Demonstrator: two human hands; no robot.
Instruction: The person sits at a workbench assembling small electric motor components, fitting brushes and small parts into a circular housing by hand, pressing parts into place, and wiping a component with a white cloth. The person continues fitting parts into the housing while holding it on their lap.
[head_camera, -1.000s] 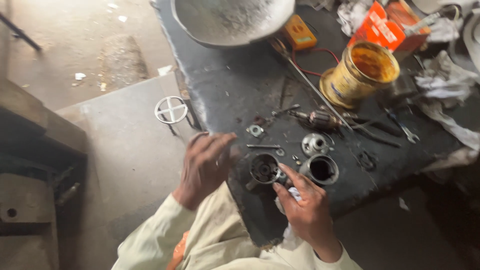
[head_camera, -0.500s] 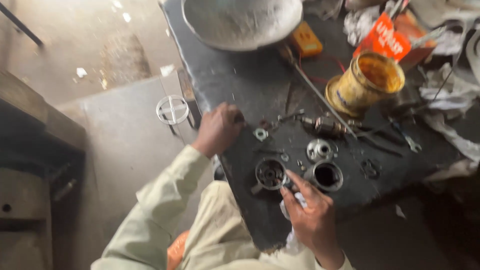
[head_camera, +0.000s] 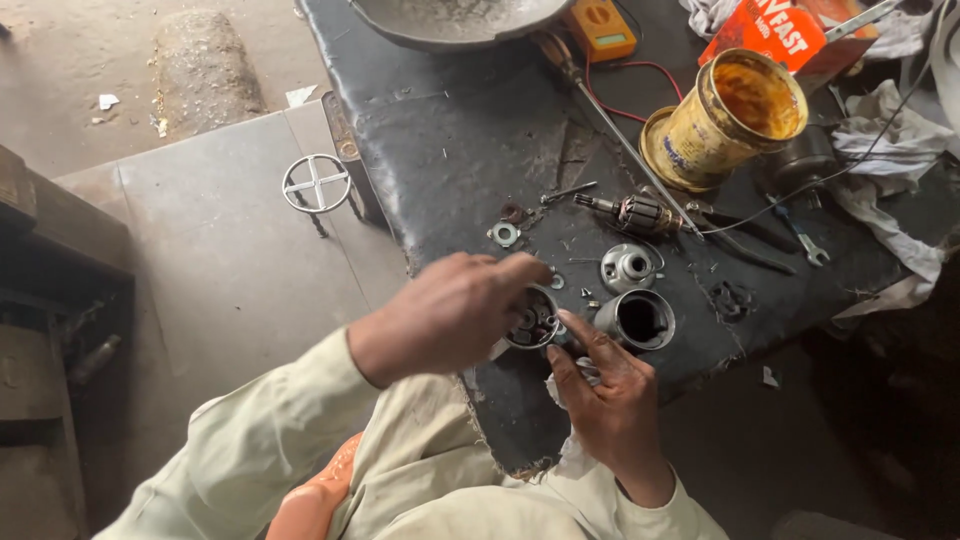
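a repair workshop: greasy black workbench (head_camera: 460, 150), motor parts (head_camera: 638, 212), spanner (head_camera: 800, 235), grease tin (head_camera: 725, 120).

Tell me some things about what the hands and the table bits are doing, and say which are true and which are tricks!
1. Both hands touch the small round motor part. True.
2. The yellow tin is lying on its side. True.
3. The left hand holds a spanner. False: its fingers rest on the round part.
4. The armature is in the right hand. False: it lies on the table, apart from both hands.
5. The grey cylinder housing sits beside the round part. True.
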